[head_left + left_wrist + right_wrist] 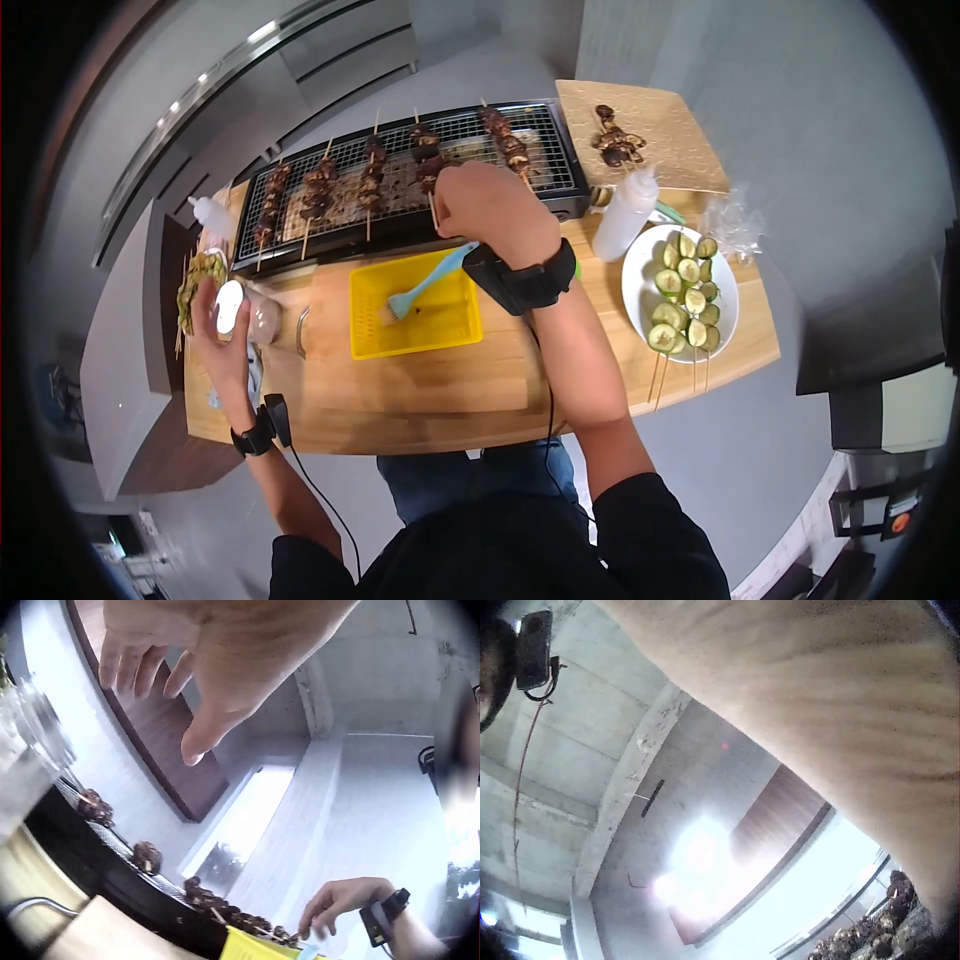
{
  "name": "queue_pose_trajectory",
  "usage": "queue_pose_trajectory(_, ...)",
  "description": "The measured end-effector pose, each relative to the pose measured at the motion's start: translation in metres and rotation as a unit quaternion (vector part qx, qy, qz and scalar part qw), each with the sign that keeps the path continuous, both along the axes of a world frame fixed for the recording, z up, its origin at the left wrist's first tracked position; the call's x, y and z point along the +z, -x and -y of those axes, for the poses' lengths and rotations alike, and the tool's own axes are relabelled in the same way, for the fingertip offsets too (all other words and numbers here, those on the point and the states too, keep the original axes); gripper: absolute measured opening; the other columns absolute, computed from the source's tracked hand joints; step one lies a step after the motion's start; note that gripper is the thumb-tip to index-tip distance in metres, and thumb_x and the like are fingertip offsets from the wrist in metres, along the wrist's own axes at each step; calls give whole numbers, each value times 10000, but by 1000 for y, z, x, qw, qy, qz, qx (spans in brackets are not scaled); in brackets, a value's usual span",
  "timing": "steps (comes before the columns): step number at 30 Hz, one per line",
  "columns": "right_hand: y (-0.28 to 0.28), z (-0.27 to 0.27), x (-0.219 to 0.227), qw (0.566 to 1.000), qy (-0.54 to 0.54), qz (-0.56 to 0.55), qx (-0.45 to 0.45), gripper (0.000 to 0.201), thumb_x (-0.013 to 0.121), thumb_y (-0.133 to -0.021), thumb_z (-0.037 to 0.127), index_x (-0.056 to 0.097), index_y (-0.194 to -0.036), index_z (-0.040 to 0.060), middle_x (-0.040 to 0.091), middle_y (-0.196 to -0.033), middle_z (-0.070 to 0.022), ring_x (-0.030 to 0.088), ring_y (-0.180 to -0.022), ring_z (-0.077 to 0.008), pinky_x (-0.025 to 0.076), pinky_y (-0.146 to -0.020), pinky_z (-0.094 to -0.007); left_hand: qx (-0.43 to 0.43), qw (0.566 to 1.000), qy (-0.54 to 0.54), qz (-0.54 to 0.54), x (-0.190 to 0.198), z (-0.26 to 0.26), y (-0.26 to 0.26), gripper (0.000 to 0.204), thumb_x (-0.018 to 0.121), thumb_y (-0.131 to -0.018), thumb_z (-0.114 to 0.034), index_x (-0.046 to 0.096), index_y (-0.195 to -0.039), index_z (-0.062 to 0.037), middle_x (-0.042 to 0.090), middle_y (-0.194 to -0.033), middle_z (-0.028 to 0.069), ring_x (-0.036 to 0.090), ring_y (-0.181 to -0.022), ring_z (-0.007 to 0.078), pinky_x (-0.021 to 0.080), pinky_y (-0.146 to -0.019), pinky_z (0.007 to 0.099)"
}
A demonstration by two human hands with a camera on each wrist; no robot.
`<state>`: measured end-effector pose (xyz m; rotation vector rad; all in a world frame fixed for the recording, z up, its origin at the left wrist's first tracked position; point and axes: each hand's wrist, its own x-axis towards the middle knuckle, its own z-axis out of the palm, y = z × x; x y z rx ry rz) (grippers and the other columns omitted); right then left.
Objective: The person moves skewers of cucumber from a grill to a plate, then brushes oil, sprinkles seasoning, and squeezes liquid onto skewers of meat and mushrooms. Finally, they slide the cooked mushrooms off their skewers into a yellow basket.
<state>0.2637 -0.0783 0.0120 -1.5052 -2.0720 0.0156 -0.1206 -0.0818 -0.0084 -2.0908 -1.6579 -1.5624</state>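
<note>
My right hand [497, 208] reaches over the front edge of the grill [340, 235], its fingers curled at the stick of a meat skewer [428, 165], which it pinches; its fingertips are partly hidden. In the left wrist view the same right hand [341, 900] points its fingers down at the row of skewers. My left hand [222, 345] is held with fingers spread and relaxed, nothing in its grasp, beside a clear jar [263, 318] with a round white top [229, 303]. Several more browned meat skewers [318, 185] lie across the grill mesh.
A yellow basket [365, 340] holds a blue basting brush [430, 282]. To the right stand a white squeeze bottle [625, 215] and a plate [640, 290] of zucchini skewers [690, 270]. Cooked skewers [618, 145] lie on a gold board [680, 130]. Green skewers [200, 285] sit far left.
</note>
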Motion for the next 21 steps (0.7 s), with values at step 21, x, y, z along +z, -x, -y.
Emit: queue_pose_trajectory(21,-270,9,53,865,409,-74,-281,254,673,-861,226,705,-919,-19,716,-810,-95,653,-616,-144,551,-545,-271,-348,912,218,11,79,-32,-179,106,671,-859,-58,663,-928,21,666,-764,54,596,-648,97,473,-620,235)
